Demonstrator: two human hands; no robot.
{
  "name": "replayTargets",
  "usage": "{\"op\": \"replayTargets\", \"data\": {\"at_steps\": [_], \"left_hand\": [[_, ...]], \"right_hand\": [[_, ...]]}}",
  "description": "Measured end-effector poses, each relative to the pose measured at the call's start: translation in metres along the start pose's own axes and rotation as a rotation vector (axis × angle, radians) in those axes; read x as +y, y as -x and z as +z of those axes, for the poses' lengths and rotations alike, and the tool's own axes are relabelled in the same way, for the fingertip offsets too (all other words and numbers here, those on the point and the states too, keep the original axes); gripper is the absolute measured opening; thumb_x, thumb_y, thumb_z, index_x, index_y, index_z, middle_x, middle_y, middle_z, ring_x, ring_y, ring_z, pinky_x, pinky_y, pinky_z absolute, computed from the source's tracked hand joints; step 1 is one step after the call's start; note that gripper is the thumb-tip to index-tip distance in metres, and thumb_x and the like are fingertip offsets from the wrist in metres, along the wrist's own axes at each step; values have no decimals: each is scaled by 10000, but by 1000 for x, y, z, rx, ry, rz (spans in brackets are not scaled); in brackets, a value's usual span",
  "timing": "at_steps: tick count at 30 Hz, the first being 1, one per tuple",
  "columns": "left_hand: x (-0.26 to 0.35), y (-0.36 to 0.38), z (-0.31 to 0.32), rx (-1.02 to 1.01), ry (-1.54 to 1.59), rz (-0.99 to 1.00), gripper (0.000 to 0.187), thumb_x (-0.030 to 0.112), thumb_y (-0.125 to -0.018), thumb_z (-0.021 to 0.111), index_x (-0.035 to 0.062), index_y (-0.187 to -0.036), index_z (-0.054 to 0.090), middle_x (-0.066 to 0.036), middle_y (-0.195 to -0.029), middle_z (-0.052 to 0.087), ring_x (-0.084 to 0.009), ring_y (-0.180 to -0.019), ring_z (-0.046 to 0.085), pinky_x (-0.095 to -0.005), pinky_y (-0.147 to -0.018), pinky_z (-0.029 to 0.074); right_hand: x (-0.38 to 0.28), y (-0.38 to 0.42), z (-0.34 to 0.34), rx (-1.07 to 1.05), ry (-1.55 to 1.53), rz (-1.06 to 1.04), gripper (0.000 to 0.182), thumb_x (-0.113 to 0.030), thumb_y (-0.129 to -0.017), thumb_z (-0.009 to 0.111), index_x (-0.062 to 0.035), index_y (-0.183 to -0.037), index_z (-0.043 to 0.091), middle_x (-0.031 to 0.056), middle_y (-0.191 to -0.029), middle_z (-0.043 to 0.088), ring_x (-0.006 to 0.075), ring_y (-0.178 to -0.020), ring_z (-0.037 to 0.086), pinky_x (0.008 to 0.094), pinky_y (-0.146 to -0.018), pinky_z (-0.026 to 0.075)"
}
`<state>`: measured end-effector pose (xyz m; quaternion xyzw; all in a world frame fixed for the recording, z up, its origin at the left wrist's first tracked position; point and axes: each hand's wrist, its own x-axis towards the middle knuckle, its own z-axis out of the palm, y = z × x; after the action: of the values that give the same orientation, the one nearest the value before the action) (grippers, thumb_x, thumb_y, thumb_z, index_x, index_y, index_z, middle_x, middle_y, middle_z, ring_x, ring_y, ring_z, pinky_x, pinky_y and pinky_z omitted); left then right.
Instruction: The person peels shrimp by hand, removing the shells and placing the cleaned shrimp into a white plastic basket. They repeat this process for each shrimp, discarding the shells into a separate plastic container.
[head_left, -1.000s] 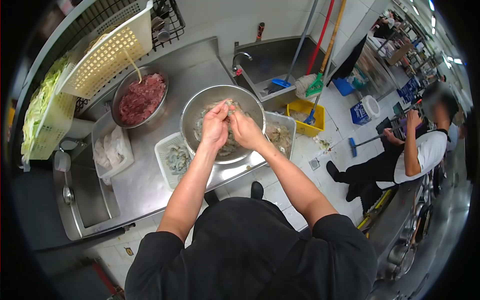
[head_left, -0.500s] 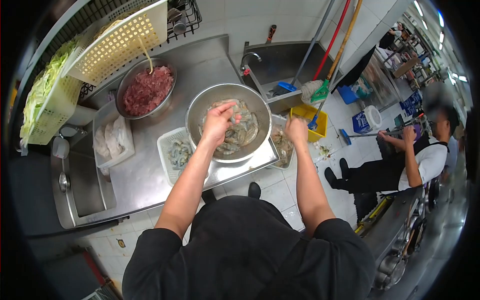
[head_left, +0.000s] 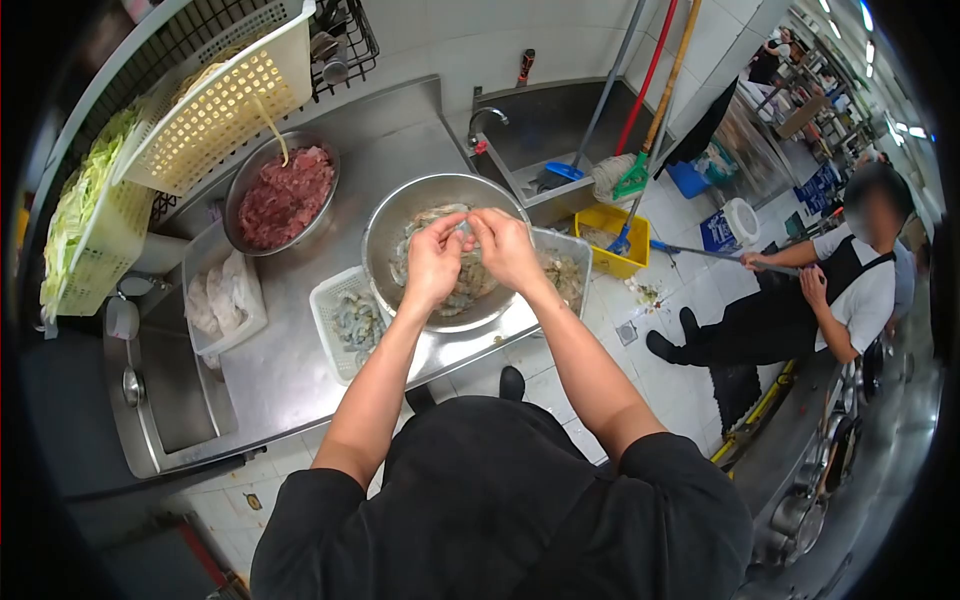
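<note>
Over a large steel bowl [head_left: 376, 262] of raw grey shrimp [head_left: 462, 300], both of my hands meet with their fingertips together. My left hand [head_left: 436, 268] is closed in a pinch on a shrimp, which the fingers mostly cover. The fingers of my right hand [head_left: 505, 250] close on the same shrimp from the other side. Left of the bowl, a white perforated basket [head_left: 327, 312] holds peeled-looking shrimp [head_left: 358, 322]. To the right, a clear plastic tub [head_left: 581, 262] contains brownish shells or shrimp pieces, partly hidden by my right forearm.
A steel bowl of raw red meat [head_left: 287, 195] and a tub of pale meat [head_left: 222, 300] stand on the steel counter [head_left: 290, 345]. Baskets [head_left: 225, 120] hang at upper left. A sink [head_left: 555, 125], mops and a yellow bucket [head_left: 612, 225] are behind. A co-worker [head_left: 800, 290] grips a pole at right.
My right hand has come from above the right-hand tub to the bowl, joining my left hand. The co-worker's arms and pole have shifted.
</note>
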<state>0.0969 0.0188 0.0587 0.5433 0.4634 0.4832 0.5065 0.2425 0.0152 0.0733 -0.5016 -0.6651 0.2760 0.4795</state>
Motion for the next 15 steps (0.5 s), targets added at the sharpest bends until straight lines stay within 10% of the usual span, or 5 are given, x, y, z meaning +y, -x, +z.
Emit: {"op": "replayTargets", "data": {"at_steps": [15], "left_hand": [[22, 15, -22, -93, 80, 10, 445, -84, -938, 446, -41, -1366, 563, -123, -1052, 723, -132, -988, 687, -247, -829, 529]], "right_hand": [[-8, -7, 17, -52, -117, 16, 182, -94, -1010, 557, 39, -1050, 676, 190, -890, 649, 296, -708, 702, 358, -645, 547]]}}
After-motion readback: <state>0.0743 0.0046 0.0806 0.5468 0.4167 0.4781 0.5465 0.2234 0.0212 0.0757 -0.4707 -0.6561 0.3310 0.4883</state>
